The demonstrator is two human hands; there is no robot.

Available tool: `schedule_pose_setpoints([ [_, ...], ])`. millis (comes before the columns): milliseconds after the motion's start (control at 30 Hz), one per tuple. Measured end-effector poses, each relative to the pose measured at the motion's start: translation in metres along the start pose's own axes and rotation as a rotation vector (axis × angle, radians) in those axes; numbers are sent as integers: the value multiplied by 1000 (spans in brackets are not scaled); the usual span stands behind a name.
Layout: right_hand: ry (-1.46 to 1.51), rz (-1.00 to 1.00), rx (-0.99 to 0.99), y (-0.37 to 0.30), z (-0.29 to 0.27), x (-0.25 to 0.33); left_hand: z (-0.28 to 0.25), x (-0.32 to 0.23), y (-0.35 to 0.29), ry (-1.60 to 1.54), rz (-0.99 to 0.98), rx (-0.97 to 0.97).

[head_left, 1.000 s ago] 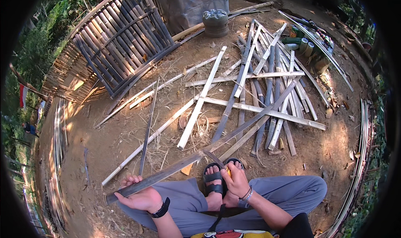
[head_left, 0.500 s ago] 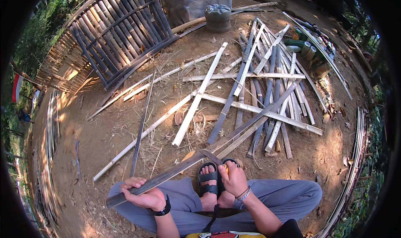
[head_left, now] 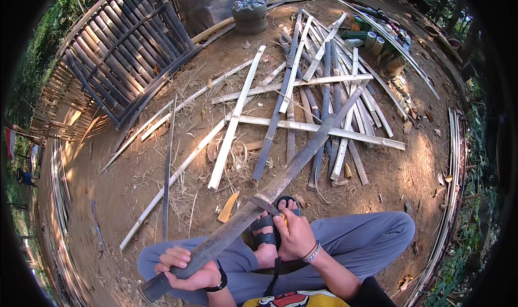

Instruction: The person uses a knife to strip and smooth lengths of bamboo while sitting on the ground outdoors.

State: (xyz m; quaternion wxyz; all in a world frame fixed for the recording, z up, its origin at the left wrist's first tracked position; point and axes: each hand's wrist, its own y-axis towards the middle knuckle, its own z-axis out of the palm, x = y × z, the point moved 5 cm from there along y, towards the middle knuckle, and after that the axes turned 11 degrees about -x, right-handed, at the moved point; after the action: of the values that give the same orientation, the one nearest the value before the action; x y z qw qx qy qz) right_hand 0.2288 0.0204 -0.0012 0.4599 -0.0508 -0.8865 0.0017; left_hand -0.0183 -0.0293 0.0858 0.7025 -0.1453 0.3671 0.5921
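- While my left hand (head_left: pixel 193 276) wraps around the near end of a long dark bamboo piece (head_left: pixel 229 225), fingers curled over its edge, my right hand (head_left: pixel 295 238) is closed in a fist on a knife (head_left: pixel 264 205), yellow showing at the grip.
- Blade lies across the bamboo at its middle stretch; can't tell if it cuts in.
- Bamboo slants from lower left to upper right, over my left leg, far end over the pile of strips (head_left: pixel 334 81); can't tell if touching.
- My sandals (head_left: pixel 263 238) are just beside the knife, below the bamboo.
- Orange-brown chip (head_left: pixel 229 207) on dirt near the bamboo.
- Slatted bamboo rack (head_left: pixel 121 51) upper left, grey tub (head_left: pixel 250 17) to its right.
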Motion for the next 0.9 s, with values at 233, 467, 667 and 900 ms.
schedule_pose_setpoints([
  [233,57,-111,0,-6,-8,6,4,-1,-6,-80,-10,90],
  [467,49,-183,-187,17,2,-27,-6,3,1,-74,-23,63],
  [667,5,38,-126,61,-18,-52,-5,3,5,-55,-15,37],
  [900,-29,-194,-12,33,0,-26,-9,9,8,-32,-48,59],
])
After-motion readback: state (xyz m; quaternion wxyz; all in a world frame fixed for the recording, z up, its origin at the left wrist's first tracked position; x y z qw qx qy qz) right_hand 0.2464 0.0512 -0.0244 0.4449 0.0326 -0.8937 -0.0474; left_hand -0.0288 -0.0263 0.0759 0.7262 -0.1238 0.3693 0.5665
